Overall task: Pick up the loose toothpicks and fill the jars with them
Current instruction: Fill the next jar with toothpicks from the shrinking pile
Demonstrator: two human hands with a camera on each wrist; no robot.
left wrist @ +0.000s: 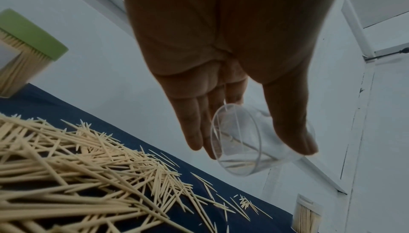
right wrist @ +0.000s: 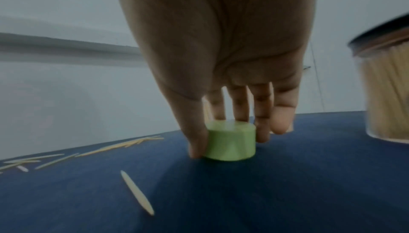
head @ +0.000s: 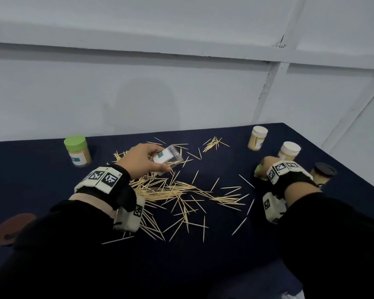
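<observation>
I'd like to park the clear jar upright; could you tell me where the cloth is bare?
Bare cloth lies at the near edge, below the toothpicks, and between the green-lidded jar and the left hand. The middle is crowded; the right side holds three jars.

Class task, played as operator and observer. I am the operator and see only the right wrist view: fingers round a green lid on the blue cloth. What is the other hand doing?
Observer: The left hand holds a clear jar tilted above the toothpick pile.
Operator: Is that jar full?
Observer: No. The left wrist view shows only a few toothpicks inside it, and its mouth is open.
Operator: Are any other jars capped besides the dark-lidded one beside me?
Observer: Yes. A green-lidded jar stands at far left, and two white-lidded jars stand beyond the right hand, which grips the green lid.
</observation>
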